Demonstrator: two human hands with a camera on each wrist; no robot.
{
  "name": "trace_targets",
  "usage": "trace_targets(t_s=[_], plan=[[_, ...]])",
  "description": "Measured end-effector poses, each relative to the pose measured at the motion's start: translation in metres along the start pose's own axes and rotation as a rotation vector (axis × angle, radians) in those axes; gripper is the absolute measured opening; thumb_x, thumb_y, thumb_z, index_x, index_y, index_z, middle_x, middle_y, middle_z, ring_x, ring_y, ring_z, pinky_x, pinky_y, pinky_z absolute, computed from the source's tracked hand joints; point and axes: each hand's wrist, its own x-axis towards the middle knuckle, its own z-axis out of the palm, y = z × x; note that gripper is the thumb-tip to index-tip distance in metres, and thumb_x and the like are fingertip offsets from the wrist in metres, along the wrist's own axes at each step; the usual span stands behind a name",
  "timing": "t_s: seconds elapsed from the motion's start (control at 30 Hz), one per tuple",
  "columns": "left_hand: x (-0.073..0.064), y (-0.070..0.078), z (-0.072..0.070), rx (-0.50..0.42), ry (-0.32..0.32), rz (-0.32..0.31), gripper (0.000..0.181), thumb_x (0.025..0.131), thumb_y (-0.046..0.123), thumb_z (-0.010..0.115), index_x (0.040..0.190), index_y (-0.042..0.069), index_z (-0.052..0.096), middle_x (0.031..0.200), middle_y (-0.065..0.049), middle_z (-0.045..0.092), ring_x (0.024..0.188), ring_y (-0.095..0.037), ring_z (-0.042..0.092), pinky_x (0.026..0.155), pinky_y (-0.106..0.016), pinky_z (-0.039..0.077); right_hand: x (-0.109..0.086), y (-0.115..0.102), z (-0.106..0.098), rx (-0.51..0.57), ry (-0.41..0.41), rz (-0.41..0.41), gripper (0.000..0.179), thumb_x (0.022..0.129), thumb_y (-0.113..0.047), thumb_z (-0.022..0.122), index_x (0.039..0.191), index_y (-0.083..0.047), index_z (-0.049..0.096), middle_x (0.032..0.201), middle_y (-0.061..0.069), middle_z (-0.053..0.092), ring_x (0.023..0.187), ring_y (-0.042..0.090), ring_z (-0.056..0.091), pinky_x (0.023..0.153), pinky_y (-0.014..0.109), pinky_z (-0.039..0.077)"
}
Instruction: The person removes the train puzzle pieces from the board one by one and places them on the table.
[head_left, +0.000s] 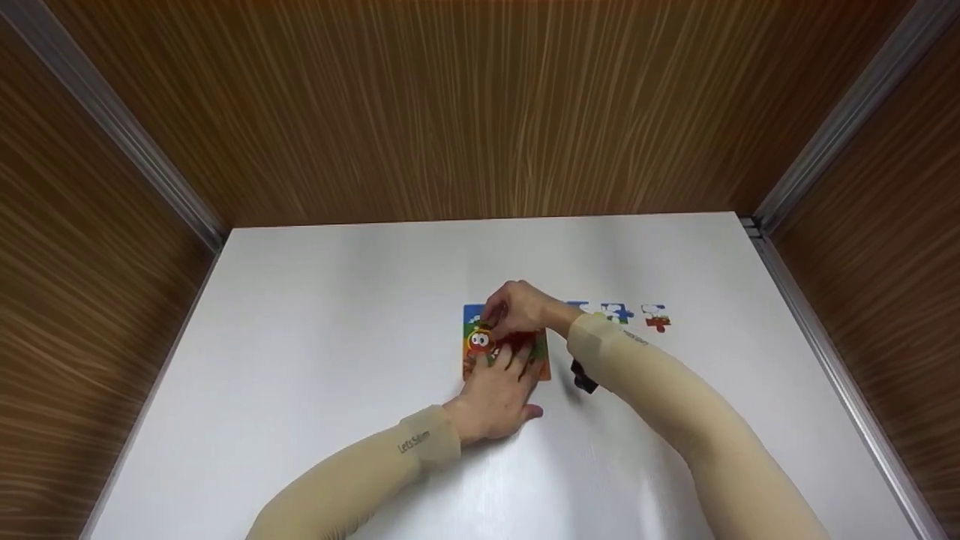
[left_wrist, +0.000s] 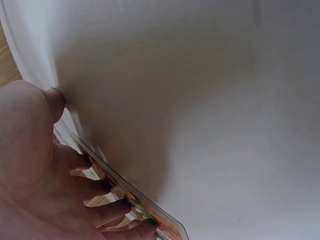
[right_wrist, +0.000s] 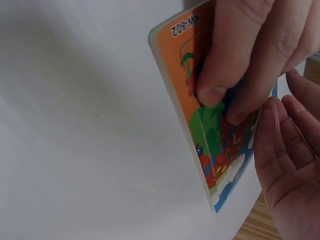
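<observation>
A bright jigsaw board (head_left: 469, 366) lies on the white table, partly covered by both hands. Spread straight, the fingers of my left hand (head_left: 495, 401) press on its near half, thumb out to the side. Over the far left part, my right hand (head_left: 521, 304) has its fingers curled and pinches a puzzle piece, mostly hidden, beside a red round face with big eyes (head_left: 480, 341). In the right wrist view, left fingertips (right_wrist: 212, 92) touch the board's orange side, while the right hand (right_wrist: 292, 185) is at its blue side.
Loose puzzle pieces lie right of the board: a blue and white one (head_left: 616, 313) and a red and white one (head_left: 656, 319). A black wrist camera (head_left: 583, 377) hangs under the right forearm. Wood-grain panels (head_left: 480, 112) enclose the white table (head_left: 322, 322).
</observation>
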Motion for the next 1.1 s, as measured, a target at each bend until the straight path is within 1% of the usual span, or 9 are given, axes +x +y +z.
trace_targets(t_s=[0.17, 0.33, 0.37, 0.47, 0.57, 0.63, 0.77, 0.9, 1.1], plan=[[-0.0002, -0.0002, -0.0001, -0.011, 0.008, -0.007, 0.085, 0.114, 0.071, 0.038, 0.18, 0.016, 0.029, 0.188, -0.013, 0.028, 0.167, -0.037, 0.037, 0.124, -0.067, 0.048, 0.0045, 0.0014, 0.0018, -0.011, -0.029, 0.008, 0.032, 0.092, -0.011, 0.092, 0.123, -0.011, 0.087, 0.111, 0.007, 0.086, 0.1, 0.016, 0.078, 0.096, 0.034, 0.065], [-0.0003, 0.0003, 0.0005, -0.017, 0.001, -0.007, 0.087, 0.114, 0.071, 0.039, 0.18, 0.016, 0.027, 0.189, -0.014, 0.026, 0.169, -0.038, 0.035, 0.126, -0.068, 0.047, 0.006, 0.0011, 0.0042, -0.048, -0.025, 0.022, 0.026, 0.092, -0.014, 0.093, 0.118, -0.013, 0.089, 0.112, 0.005, 0.088, 0.105, 0.017, 0.08, 0.102, 0.039, 0.066], [-0.0003, 0.0004, 0.0008, -0.016, 0.003, -0.006, 0.086, 0.114, 0.07, 0.039, 0.18, 0.016, 0.028, 0.189, -0.013, 0.026, 0.169, -0.038, 0.035, 0.125, -0.067, 0.047, 0.0065, 0.0012, 0.0048, -0.059, -0.023, 0.016, 0.024, 0.092, -0.015, 0.093, 0.116, -0.013, 0.09, 0.111, 0.005, 0.089, 0.104, 0.018, 0.08, 0.101, 0.039, 0.066], [-0.0001, 0.0006, 0.0015, -0.015, 0.012, -0.005, 0.084, 0.114, 0.069, 0.04, 0.179, 0.017, 0.031, 0.188, -0.012, 0.028, 0.168, -0.036, 0.037, 0.123, -0.065, 0.05, 0.0078, 0.0009, 0.0066, -0.08, -0.012, 0.004, 0.02, 0.09, -0.017, 0.094, 0.109, -0.012, 0.091, 0.108, 0.006, 0.089, 0.098, 0.014, 0.079, 0.092, 0.03, 0.065], [0.0, 0.0007, 0.0015, -0.011, 0.022, -0.006, 0.082, 0.114, 0.069, 0.041, 0.178, 0.018, 0.034, 0.187, -0.011, 0.031, 0.167, -0.035, 0.039, 0.122, -0.064, 0.051, 0.0089, 0.0004, 0.0075, -0.083, -0.01, -0.002, 0.018, 0.089, -0.017, 0.095, 0.106, -0.01, 0.091, 0.102, 0.007, 0.089, 0.087, 0.009, 0.074, 0.077, 0.022, 0.058], [0.0002, 0.0007, 0.0009, -0.014, 0.013, -0.006, 0.082, 0.114, 0.069, 0.041, 0.179, 0.018, 0.032, 0.188, -0.011, 0.03, 0.168, -0.035, 0.038, 0.123, -0.064, 0.051, 0.0088, -0.0003, 0.0077, -0.085, -0.008, 0.006, 0.018, 0.089, -0.018, 0.095, 0.105, -0.01, 0.09, 0.1, 0.006, 0.088, 0.083, 0.008, 0.071, 0.073, 0.019, 0.053], [0.0011, 0.0004, 0.0002, -0.01, -0.008, -0.006, 0.083, 0.114, 0.069, 0.04, 0.179, 0.019, 0.031, 0.188, -0.01, 0.028, 0.171, -0.035, 0.035, 0.124, -0.064, 0.05, 0.0078, -0.0002, 0.0076, -0.083, 0.007, 0.022, 0.017, 0.091, -0.018, 0.093, 0.105, -0.01, 0.088, 0.099, 0.006, 0.086, 0.083, 0.008, 0.069, 0.073, 0.02, 0.052], [0.0017, 0.0001, -0.0001, -0.017, -0.022, -0.006, 0.082, 0.115, 0.069, 0.039, 0.179, 0.02, 0.031, 0.189, -0.01, 0.027, 0.171, -0.036, 0.033, 0.125, -0.064, 0.049, 0.0068, 0.0008, 0.0079, -0.069, 0.025, 0.03, 0.014, 0.093, -0.018, 0.09, 0.105, -0.01, 0.087, 0.101, 0.007, 0.085, 0.085, 0.009, 0.071, 0.076, 0.021, 0.054], [0.0018, 0.0004, -0.0006, -0.019, -0.032, -0.003, 0.082, 0.115, 0.069, 0.039, 0.179, 0.02, 0.031, 0.189, -0.01, 0.027, 0.17, -0.036, 0.035, 0.123, -0.063, 0.051, 0.0053, 0.0031, 0.0103, 0.011, 0.039, 0.019, 0.01, 0.095, -0.013, 0.087, 0.104, -0.011, 0.086, 0.099, 0.008, 0.085, 0.082, 0.009, 0.071, 0.074, 0.021, 0.055]])
